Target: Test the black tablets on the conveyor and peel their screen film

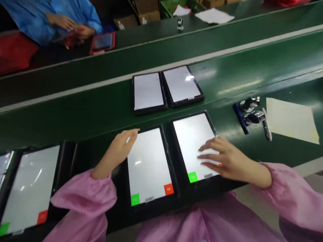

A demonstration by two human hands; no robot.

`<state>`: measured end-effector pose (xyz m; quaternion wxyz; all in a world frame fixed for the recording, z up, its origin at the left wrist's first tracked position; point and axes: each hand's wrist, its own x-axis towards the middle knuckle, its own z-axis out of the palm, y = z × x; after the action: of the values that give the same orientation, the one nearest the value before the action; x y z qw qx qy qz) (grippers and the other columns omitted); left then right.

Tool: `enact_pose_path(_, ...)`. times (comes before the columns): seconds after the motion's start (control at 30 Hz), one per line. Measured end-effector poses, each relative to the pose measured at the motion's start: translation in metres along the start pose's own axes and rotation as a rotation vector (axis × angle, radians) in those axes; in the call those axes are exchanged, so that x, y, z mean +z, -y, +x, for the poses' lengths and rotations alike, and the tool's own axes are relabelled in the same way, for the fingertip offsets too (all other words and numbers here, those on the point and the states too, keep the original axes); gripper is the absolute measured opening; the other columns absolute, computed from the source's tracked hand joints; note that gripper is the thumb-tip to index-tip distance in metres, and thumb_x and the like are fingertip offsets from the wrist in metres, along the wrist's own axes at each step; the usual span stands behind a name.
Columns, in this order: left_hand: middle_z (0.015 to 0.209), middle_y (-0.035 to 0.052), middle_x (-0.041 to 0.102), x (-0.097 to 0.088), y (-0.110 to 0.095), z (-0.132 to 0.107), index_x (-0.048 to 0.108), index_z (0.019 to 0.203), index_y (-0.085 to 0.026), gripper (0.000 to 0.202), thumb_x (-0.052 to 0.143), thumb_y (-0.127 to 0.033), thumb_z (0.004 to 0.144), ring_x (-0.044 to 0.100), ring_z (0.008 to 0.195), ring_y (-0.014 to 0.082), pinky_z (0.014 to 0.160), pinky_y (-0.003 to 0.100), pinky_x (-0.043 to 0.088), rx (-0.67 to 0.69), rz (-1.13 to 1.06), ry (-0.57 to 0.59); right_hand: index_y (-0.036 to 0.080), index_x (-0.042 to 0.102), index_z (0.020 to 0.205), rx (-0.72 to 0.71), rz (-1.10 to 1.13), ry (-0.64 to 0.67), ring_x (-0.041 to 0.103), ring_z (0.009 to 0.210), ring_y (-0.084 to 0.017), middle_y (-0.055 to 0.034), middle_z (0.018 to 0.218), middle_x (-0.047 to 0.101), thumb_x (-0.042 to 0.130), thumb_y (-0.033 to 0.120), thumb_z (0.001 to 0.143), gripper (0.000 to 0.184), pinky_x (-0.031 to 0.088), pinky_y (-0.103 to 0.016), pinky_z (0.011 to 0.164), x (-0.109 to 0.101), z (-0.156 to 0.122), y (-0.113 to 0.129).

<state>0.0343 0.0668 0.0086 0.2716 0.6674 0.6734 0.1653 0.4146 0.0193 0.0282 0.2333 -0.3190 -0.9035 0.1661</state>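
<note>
Green conveyor belt [75, 124], tablets [180, 84] in rows. Left hand [117, 151] loosely curled at near tablet's [148, 164] edge; right hand [222, 158] spread over next tablet [194, 144], near green button [193, 177]; nothing pinched.

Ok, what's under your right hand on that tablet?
Your right hand covers the tablet's lower right corner: only a sliver of red button shows, the rest hidden. The green button shows.

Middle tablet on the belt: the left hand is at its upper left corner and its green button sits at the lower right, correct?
Not quite: the head view shows the green button at the lower left of the middle tablet, and the red button at the lower right. The left hand is at its upper left corner, as you said.
</note>
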Motion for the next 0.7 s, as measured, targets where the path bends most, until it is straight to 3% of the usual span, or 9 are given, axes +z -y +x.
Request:
enact_pose_path(0.13, 0.140, 0.0169, 0.064, -0.001, -0.009, -0.012, 0.070, 0.124, -0.019, 0.063, 0.042, -0.067, 0.095, 0.052, 0.138, 0.0395, 0.121, 0.057, 0.036, 0.076, 0.077, -0.117, 0.022, 0.072, 0.095, -0.201, -0.175, -0.017, 0.066, 0.090, -0.017, 0.0001, 0.099, 0.075, 0.051, 0.016, 0.108, 0.025, 0.052, -0.040, 0.086, 0.023, -0.024, 0.052)
enact_pose_path(0.2, 0.138, 0.0168, 0.064, 0.001, -0.024, -0.031, 0.070, 0.124, -0.020, 0.049, 0.049, -0.057, 0.100, 0.053, 0.137, 0.0381, 0.119, 0.056, 0.039, 0.261, 0.146, -0.220, 0.022, 0.072, 0.096, -0.247, -0.256, -0.064, 0.066, 0.086, -0.014, 0.0027, 0.095, 0.075, 0.050, 0.006, 0.105, 0.029, 0.052, -0.037, 0.083, 0.031, -0.030, 0.058)
enact_pose_path(0.27, 0.127, 0.0131, 0.069, 0.006, -0.043, -0.054, 0.072, 0.119, -0.022, 0.032, 0.056, -0.044, 0.102, 0.063, 0.123, 0.0318, 0.110, 0.048, 0.049, 0.492, 0.179, -0.255, 0.021, 0.073, 0.095, -0.288, -0.306, -0.083, 0.066, 0.084, -0.013, 0.0036, 0.095, 0.076, 0.051, -0.001, 0.102, 0.031, 0.053, -0.035, 0.079, 0.035, -0.033, 0.057)
enact_pose_path(0.33, 0.113, 0.0088, 0.072, 0.016, -0.064, -0.075, 0.072, 0.115, -0.023, 0.020, 0.059, -0.033, 0.103, 0.068, 0.108, 0.0240, 0.097, 0.037, 0.055, 0.655, 0.133, -0.183, 0.019, 0.073, 0.095, -0.315, -0.319, -0.086, 0.065, 0.084, -0.012, 0.0033, 0.095, 0.076, 0.051, -0.002, 0.102, 0.031, 0.054, -0.034, 0.077, 0.037, -0.033, 0.055)
enact_pose_path(0.43, 0.107, 0.0069, 0.070, 0.039, -0.096, -0.084, 0.071, 0.117, -0.022, 0.028, 0.073, -0.039, 0.096, 0.067, 0.098, 0.0208, 0.085, 0.032, 0.057, 0.773, 0.035, 0.118, 0.018, 0.072, 0.097, -0.335, -0.347, -0.150, 0.064, 0.085, -0.013, 0.0020, 0.096, 0.075, 0.045, 0.000, 0.105, 0.034, 0.053, -0.035, 0.077, 0.035, -0.025, 0.049)
enact_pose_path(0.5, 0.107, 0.0068, 0.070, 0.055, -0.114, -0.067, 0.074, 0.111, -0.022, 0.037, 0.086, -0.042, 0.082, 0.067, 0.098, 0.0235, 0.085, 0.036, 0.056, 0.812, 0.038, 0.279, 0.018, 0.071, 0.097, -0.329, -0.388, -0.262, 0.062, 0.086, -0.015, -0.0002, 0.095, 0.073, 0.048, 0.003, 0.104, 0.028, 0.052, -0.036, 0.075, 0.028, -0.016, 0.045)
enact_pose_path(0.53, 0.104, 0.0058, 0.070, 0.060, -0.121, -0.051, 0.076, 0.103, -0.022, 0.033, 0.090, -0.038, 0.078, 0.067, 0.096, 0.0240, 0.086, 0.038, 0.054, 0.815, 0.046, 0.301, 0.018, 0.070, 0.097, -0.293, -0.410, -0.335, 0.062, 0.087, -0.017, -0.0017, 0.095, 0.072, 0.054, 0.005, 0.103, 0.021, 0.052, -0.036, 0.075, 0.023, -0.012, 0.043)
enact_pose_path(0.6, 0.095, 0.0029, 0.070, 0.064, -0.130, -0.011, 0.075, 0.081, -0.023, 0.013, 0.087, -0.026, 0.079, 0.066, 0.090, 0.0222, 0.087, 0.040, 0.052, 0.770, 0.025, 0.238, 0.021, 0.068, 0.100, -0.137, -0.432, -0.474, 0.062, 0.091, -0.020, -0.0048, 0.098, 0.067, 0.067, 0.007, 0.097, 0.014, 0.052, -0.038, 0.078, 0.007, -0.009, 0.037)
enact_pose_path(0.7, 0.097, 0.0057, 0.068, 0.053, -0.128, 0.051, 0.073, 0.080, -0.021, 0.010, 0.074, -0.026, 0.090, 0.064, 0.092, 0.0219, 0.089, 0.039, 0.050, 0.626, -0.054, 0.051, 0.027, 0.068, 0.107, 0.150, -0.342, -0.592, 0.064, 0.096, -0.025, -0.0077, 0.106, 0.063, 0.070, 0.010, 0.094, 0.021, 0.055, -0.041, 0.080, -0.015, -0.026, 0.027)
